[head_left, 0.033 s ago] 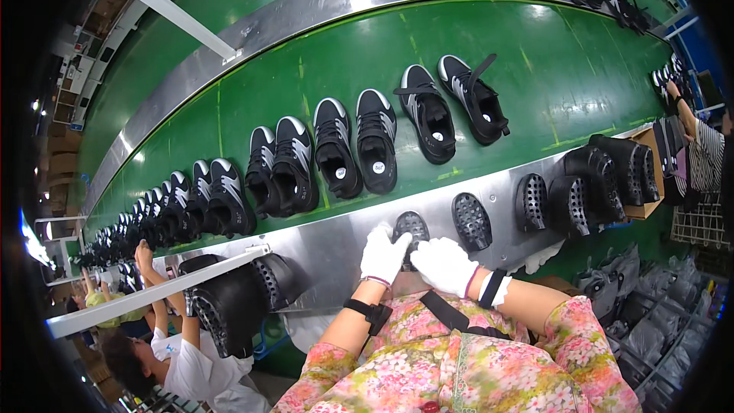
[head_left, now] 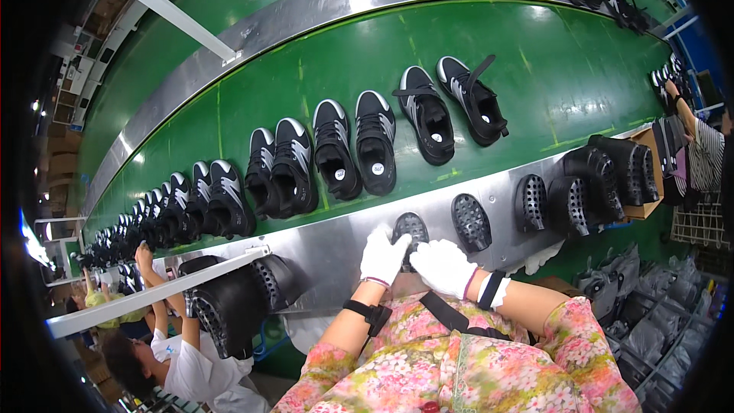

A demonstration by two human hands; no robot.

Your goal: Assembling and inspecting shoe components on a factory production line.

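Observation:
In white gloves, my left hand (head_left: 382, 254) and my right hand (head_left: 443, 266) meet over a black perforated plastic shoe tree (head_left: 412, 226) on the metal ledge. Both have closed fingers at its near end, the left along its left side and the right at its lower right. The gloves hide that near end. Just right of it lies a second shoe tree (head_left: 471, 222), which neither hand touches. Beyond the ledge stands a pair of black and grey sneakers, the left one (head_left: 427, 113) and the right one (head_left: 472, 99), each with its strap loose.
More sneakers (head_left: 376, 141) line the green conveyor belt (head_left: 535, 69) toward the left. Stacked shoe trees (head_left: 592, 180) stand right on the metal ledge (head_left: 336, 248), others (head_left: 229, 313) at left near a white bar (head_left: 160, 291). A co-worker (head_left: 202, 367) reaches in at left, another (head_left: 699, 149) at far right.

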